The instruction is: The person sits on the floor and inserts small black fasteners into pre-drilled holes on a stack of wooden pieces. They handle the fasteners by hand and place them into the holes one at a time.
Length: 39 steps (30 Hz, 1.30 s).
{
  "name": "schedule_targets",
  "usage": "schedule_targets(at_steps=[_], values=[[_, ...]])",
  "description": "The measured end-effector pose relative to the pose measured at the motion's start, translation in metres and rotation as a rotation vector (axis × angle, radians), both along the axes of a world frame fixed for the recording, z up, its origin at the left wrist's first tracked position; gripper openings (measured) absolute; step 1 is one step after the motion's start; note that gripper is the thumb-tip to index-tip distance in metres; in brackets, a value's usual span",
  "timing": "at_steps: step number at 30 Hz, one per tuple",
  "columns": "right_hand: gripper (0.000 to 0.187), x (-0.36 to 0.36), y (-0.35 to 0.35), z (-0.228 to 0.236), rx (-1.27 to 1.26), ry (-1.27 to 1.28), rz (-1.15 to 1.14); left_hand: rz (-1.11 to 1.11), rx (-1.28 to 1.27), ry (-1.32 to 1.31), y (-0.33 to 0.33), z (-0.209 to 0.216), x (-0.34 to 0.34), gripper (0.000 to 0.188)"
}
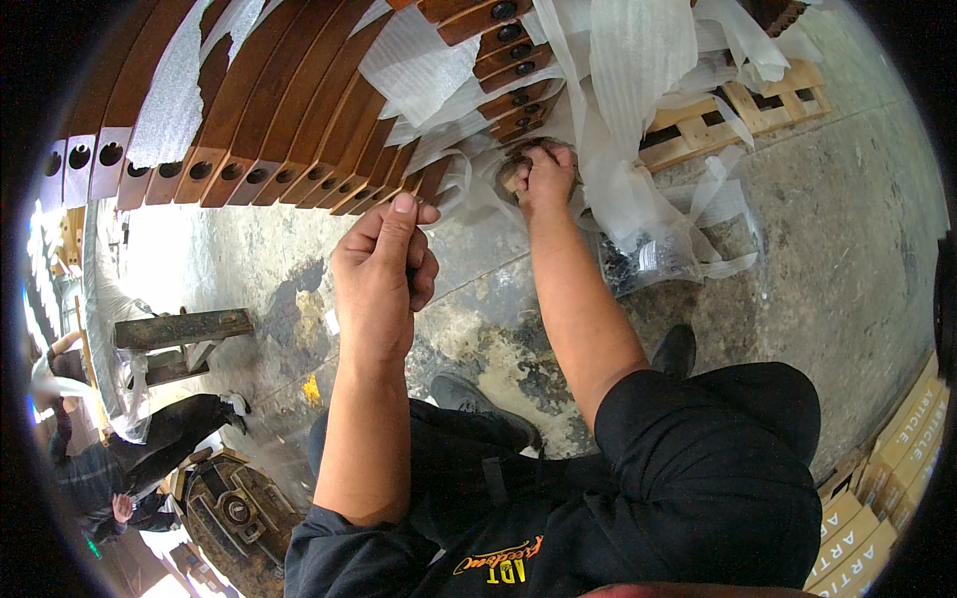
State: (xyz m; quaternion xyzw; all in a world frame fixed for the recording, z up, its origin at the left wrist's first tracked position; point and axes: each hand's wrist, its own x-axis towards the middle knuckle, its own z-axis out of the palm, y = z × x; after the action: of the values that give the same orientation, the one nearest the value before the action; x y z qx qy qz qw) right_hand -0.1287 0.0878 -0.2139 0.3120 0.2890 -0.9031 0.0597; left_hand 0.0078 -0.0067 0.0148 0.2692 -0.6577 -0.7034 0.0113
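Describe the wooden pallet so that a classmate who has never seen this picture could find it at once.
Start at the long row of dark brown wooden pieces across the top left. Go right, past the right hand and the loose white wrapping. The pallet lies on the grey floor, set apart by pale slats with gaps between.

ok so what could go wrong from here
The clear plastic sheet on the stained grey concrete floor might slip underfoot, lying near the right black shoe. Loose white foam strips hanging beside the right hand could snag it. Bare stretches of the curved brown wooden pieces could get scratched if they rub.
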Motion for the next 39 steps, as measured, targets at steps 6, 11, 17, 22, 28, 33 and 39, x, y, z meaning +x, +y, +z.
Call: schedule_targets(at_steps=[6,11,17,22,28,33,39], values=[[0.024,-0.002,-0.002,-0.002,0.028,-0.027,-0.06,0.008,-0.009,-0.002,0.004,0.002,-0.002,0.03],[0.023,-0.002,0.005,-0.008,-0.113,-0.054,0.02,0.03,-0.028,-0.006,0.0,0.001,0.002,0.034],[0.019,-0.006,-0.001,0.0,0.055,-0.021,-0.087,0.007,-0.008,0.013,0.004,0.0,-0.001,0.035],[0.019,0.0,-0.002,-0.001,0.079,0.014,-0.058,0.007,-0.009,0.015,0.002,0.001,0.002,0.035],[0.017,0.0,-0.002,-0.001,0.057,-0.011,-0.045,0.014,0.0,0.011,0.002,0.002,0.0,0.035],[0.014,-0.001,-0.002,-0.001,0.106,-0.013,-0.008,0.002,-0.005,0.0,0.003,0.002,0.0,0.034],[0.014,0.001,-0.003,0.002,0.084,-0.003,-0.042,0.03,0.094,-0.011,-0.001,0.0,0.0,0.031]])
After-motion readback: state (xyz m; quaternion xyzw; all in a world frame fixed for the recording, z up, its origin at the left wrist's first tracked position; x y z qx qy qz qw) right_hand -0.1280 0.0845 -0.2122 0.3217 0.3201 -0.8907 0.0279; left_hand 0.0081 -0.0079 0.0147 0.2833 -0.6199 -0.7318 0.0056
